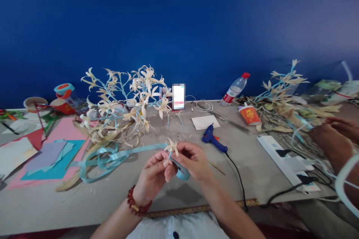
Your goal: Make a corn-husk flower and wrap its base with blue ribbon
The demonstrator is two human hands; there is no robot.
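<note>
My left hand (153,176) pinches the base of a small cream straw flower (172,147) held above the table. My right hand (193,160) is closed too, gripping the light blue ribbon (112,155) where it wraps round the flower's stem; a loop of ribbon shows below its fingers. The ribbon trails left into loose coils on the grey table (84,201). A red bead bracelet sits on my left wrist.
A branch of finished flowers (131,97) lies behind. A blue glue gun (211,139) with black cord lies right of my hands, then a white power strip (283,158). Coloured paper (53,157) at left. Another person's hands (333,134) work at the right by a second branch.
</note>
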